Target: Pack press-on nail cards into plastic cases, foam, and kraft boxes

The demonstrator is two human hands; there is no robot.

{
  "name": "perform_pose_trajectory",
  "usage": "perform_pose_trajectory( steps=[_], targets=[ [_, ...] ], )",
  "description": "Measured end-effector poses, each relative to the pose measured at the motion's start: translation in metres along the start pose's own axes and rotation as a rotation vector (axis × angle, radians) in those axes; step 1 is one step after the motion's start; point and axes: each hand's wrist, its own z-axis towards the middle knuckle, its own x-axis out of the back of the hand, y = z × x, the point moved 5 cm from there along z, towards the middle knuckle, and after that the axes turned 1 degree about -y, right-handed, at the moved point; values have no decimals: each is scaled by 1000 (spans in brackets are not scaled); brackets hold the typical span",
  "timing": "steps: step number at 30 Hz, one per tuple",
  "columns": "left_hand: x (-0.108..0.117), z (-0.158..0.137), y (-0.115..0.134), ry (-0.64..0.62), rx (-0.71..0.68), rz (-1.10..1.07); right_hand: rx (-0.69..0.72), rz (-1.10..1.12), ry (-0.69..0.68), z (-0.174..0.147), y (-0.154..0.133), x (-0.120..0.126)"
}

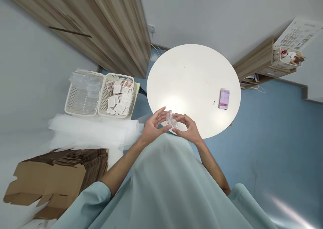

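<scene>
Between my two hands is a small clear plastic piece point(172, 120), perhaps a little box or case; its exact kind is hard to make out. My left hand point(153, 126) curves round its left side, thumb below and fingers above. From the right, my right hand point(188, 128) pinches its edge with thumb and fingertips. Both hands hold it just over the near edge of the round white table point(194, 67), close to my body. A blurred purple item point(224, 99) lies on the table's right side.
At left stand two white baskets, one with clear plastic pieces point(85, 87), the other with small printed packets point(119, 99). Below them are a white wrap roll point(96, 129) and flattened cardboard boxes point(50, 182). A wooden cabinet point(121, 27) rises behind; a low shelf point(262, 61) stands at right.
</scene>
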Motion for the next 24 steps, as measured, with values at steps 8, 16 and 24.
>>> perform_pose_trajectory(
  steps=[8,16,24],
  targets=[
    [-23,3,6,-82,51,70,-54,-89,-121,-5,0,27],
    [-24,-3,17,-155,53,189,62,-229,-195,-5,1,22],
    [-13,-9,38,-171,-9,196,63,-251,-219,-9,-8,13]
  ],
)
